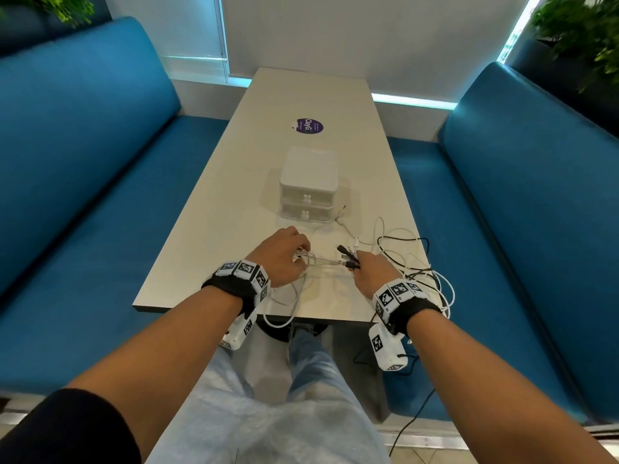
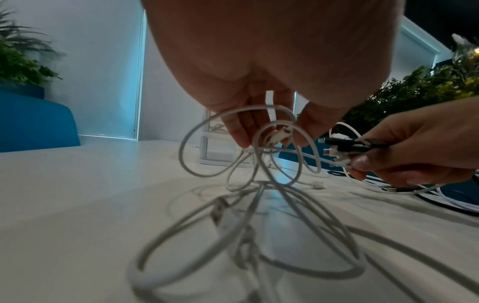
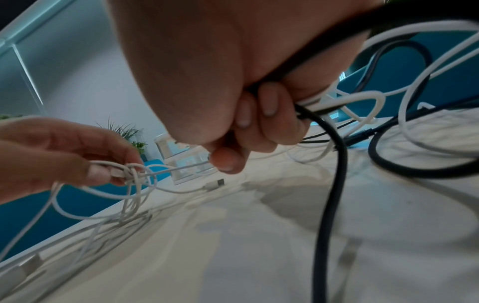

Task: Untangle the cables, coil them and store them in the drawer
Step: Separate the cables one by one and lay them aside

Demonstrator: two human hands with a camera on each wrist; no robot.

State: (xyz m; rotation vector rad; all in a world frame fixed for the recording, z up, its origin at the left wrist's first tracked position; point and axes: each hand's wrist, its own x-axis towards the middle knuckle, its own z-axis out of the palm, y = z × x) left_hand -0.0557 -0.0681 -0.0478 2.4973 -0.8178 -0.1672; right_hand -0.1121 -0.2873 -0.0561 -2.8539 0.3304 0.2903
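While both hands work low over the near end of the table (image 1: 234, 209), the left hand (image 1: 284, 256) has its fingers curled down and pinches a small knot of white cable (image 2: 274, 135) between fingertips and thumb. Loops of that white cable hang from the pinch and spread onto the tabletop beneath the wrist; one loop drops over the near edge of the table. The right hand (image 1: 371, 272) is closed in a fist round a bundle of cable ends (image 1: 348, 257), black and white, whose plugs stick out past the knuckles toward the left hand. A thin white strand runs taut between the two hands. Behind the right wrist, a loose tangle of black and white cables (image 1: 412, 259) lies at the right edge of the table. How many separate cables the bundle holds cannot be judged. The drawer unit (image 1: 308, 185), white with two drawers, both apparently closed, stands just beyond the hands at mid-table. A purple sticker (image 1: 308, 125) lies farther back.
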